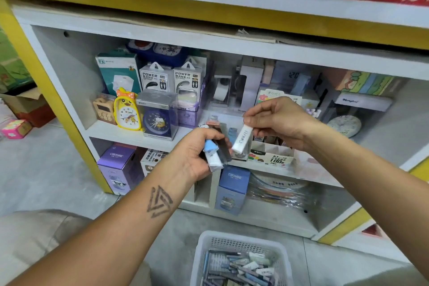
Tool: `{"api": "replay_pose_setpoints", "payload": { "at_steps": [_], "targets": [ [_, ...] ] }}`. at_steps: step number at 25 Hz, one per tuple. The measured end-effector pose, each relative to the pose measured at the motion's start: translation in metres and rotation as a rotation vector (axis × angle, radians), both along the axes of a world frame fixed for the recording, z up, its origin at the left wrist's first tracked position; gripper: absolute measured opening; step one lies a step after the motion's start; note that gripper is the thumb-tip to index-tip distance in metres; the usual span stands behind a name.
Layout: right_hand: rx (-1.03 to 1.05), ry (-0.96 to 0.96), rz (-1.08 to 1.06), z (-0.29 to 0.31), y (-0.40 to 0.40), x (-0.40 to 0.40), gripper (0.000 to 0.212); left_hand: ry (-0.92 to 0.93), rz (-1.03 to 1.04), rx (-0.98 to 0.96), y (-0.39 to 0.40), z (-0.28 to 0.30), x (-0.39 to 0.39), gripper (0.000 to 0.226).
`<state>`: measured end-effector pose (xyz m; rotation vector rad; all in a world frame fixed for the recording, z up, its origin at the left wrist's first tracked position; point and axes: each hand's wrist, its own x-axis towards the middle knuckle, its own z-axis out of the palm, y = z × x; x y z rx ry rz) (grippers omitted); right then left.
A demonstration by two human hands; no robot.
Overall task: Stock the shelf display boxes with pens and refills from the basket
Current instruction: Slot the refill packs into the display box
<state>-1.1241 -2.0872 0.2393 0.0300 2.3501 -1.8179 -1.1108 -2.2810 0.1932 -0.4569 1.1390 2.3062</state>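
My left hand grips a small bunch of refill cases in blue, white and dark grey, held in front of the middle shelf. My right hand pinches one white refill case by its top end, tilted, just right of the bunch and above a white display box with a flower print on the shelf. A white plastic basket on the floor at the bottom holds several more pens and refill cases.
The white and yellow shelf unit holds alarm clocks, power bank boxes and purple boxes lower down. A blue box stands under the display box. Cardboard boxes sit on the grey floor at far left.
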Motion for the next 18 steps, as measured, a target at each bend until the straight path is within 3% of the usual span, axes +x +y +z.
{"api": "replay_pose_setpoints", "payload": {
  "at_steps": [5,9,11,14,18],
  "targets": [
    [0.080,0.152,0.000,-0.005,0.015,0.000,0.011,-0.033,0.063,-0.041,-0.001,-0.002,0.000,0.017],
    [0.589,0.323,0.039,-0.014,0.023,-0.009,0.007,-0.037,0.073,-0.058,-0.008,-0.005,-0.006,0.018],
    [0.749,0.379,0.060,-0.018,0.027,-0.016,0.020,-0.035,0.060,-0.086,-0.008,-0.005,-0.008,0.015],
    [0.800,0.404,0.045,-0.020,0.031,-0.026,0.028,-0.028,0.050,-0.095,-0.009,-0.006,-0.011,0.015],
    [0.876,0.533,0.078,-0.031,0.030,-0.033,0.023,-0.041,0.045,-0.091,-0.009,-0.010,-0.013,0.018]
  ]
}}
